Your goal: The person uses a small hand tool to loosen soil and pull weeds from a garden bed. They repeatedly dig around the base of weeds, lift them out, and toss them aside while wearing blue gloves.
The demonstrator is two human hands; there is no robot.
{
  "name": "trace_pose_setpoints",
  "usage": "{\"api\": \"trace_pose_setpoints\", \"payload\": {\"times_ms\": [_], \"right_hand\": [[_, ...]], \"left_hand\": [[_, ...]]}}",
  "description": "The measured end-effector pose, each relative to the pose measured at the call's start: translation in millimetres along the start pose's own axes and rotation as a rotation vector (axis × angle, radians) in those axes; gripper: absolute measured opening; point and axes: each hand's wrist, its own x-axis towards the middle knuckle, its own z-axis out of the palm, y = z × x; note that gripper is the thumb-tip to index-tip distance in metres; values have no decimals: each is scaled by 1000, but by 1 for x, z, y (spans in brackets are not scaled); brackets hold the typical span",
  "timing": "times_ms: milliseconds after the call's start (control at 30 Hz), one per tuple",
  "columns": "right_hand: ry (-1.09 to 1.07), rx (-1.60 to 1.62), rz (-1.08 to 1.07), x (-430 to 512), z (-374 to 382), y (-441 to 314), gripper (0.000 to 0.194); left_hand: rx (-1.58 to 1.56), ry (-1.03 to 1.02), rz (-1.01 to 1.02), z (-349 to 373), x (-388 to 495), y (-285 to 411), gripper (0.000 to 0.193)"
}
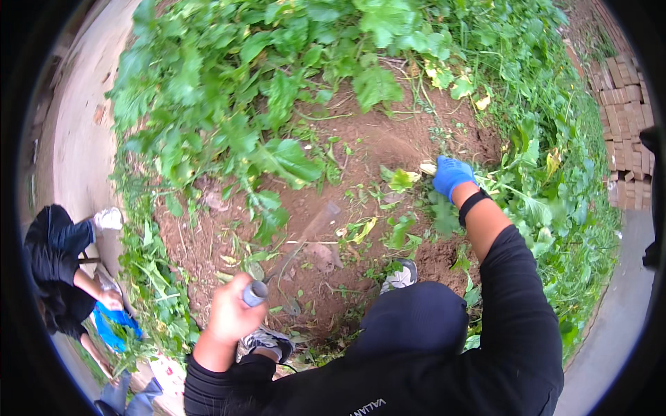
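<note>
My left hand (pixel 234 314), bare, is closed around the round grey handle (pixel 255 294) of a tool. Its blurred blade (pixel 317 221) reaches out over the soil; the blur hides its exact kind. On the right, my right hand (pixel 451 176) wears a blue glove and grips the pale base of a leafy green plant (pixel 428 167), whose leaves trail beside the forearm. Loose and yellowed leaves (pixel 364 231) lie on the brown soil (pixel 291 192) between my hands.
Dense leafy greens (pixel 208 104) border the soil above and right. A person (pixel 62 270) crouches at the left by a blue bag (pixel 112 325). Concrete paving (pixel 83 119) runs along the left, and stacked bricks (pixel 627 114) stand far right. My shoes (pixel 400 275) are on the soil.
</note>
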Motion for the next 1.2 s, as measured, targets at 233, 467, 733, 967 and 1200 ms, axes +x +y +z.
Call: {"api": "trace_pose_setpoints", "payload": {"times_ms": [233,467,733,967,1200], "right_hand": [[0,-94,-315,-24,-45,-50,37],[40,376,-982,-86,-128,-217,57],[-199,351,-1374,-210,-242,-537,52],[-393,327,-1193,-277,-203,-811,29],[-606,453,-958,-268,-118,-971,24]], "left_hand": [[94,-14,-133,-90,-52,-67,15],[53,94,-53,-111,-83,-194,23],[-313,94,-62,-73,-89,-288,35],[-414,85,10,-49,-102,-335,35],[-498,-237,50,-50,-111,-355,43]]}}
